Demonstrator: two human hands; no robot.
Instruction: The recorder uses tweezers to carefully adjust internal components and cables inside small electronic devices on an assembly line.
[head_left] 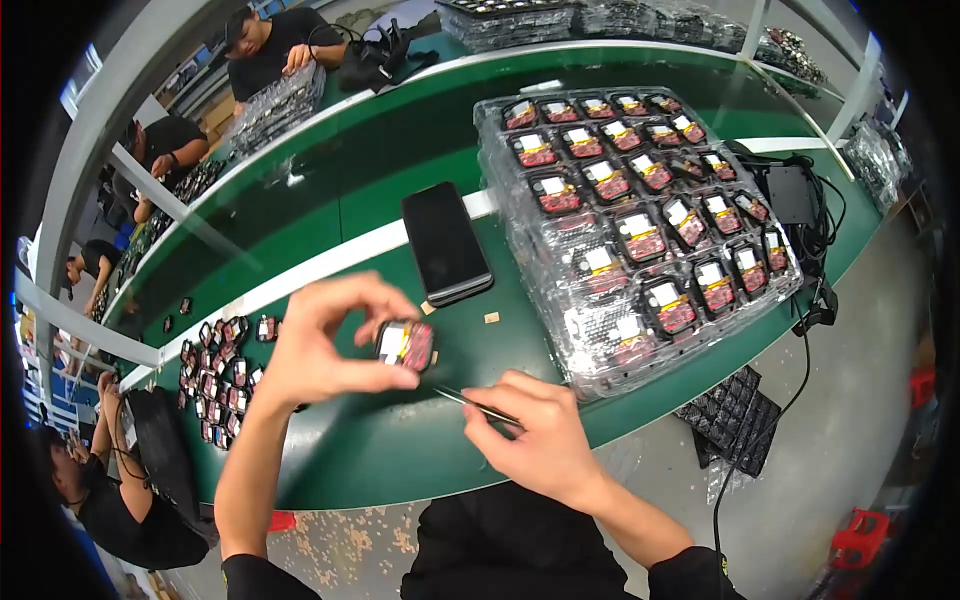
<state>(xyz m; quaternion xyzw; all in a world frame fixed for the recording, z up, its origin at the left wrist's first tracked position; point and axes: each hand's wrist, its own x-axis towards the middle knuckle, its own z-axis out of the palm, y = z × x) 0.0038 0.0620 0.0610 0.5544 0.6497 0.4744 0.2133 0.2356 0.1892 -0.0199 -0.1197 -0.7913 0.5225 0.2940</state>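
My left hand point(320, 345) holds a small red and black part with a white and yellow label point(405, 344) between thumb and fingers, just above the green bench point(340, 190). My right hand point(535, 435) grips thin metal tweezers point(462, 399) whose tip points left, toward the underside of the part. Both hands sit close together near the bench's front edge. To the right stands a stack of clear plastic trays point(640, 230) filled with several similar parts.
A black phone point(445, 243) lies face down behind my hands. Several loose parts point(215, 375) are spread at the left. A black power adapter with cables point(795, 195) sits at the right. Other people work along the bench at the left and the far side. Dark trays point(735, 415) lie on the floor.
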